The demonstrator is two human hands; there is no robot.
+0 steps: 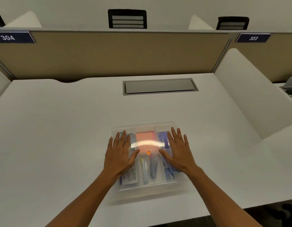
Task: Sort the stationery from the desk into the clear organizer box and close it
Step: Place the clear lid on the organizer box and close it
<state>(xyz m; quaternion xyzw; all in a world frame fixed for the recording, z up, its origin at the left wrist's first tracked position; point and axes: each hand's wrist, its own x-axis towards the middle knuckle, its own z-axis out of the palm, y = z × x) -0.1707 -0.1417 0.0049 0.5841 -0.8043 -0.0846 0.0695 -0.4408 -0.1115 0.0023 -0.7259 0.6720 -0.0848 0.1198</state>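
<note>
Box: clear organizer box (144,184) on desk (60,128), lid on, stationery (145,171) inside.
Hands: left hand (119,153), right hand (178,151) flat, fingers straight, on lid.
Why: likely pushing lid shut.

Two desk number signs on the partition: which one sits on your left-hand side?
The sign reading 304, at the far left end of the partition. The other sign, 303, is toward the right, beyond the right hand pressing flat on the clear organizer box.

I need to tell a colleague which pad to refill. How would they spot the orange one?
On the white desk, find the clear organizer box under both hands. The orange sticky-note pad fills its far middle compartment, the only orange block among blue packets.
</note>
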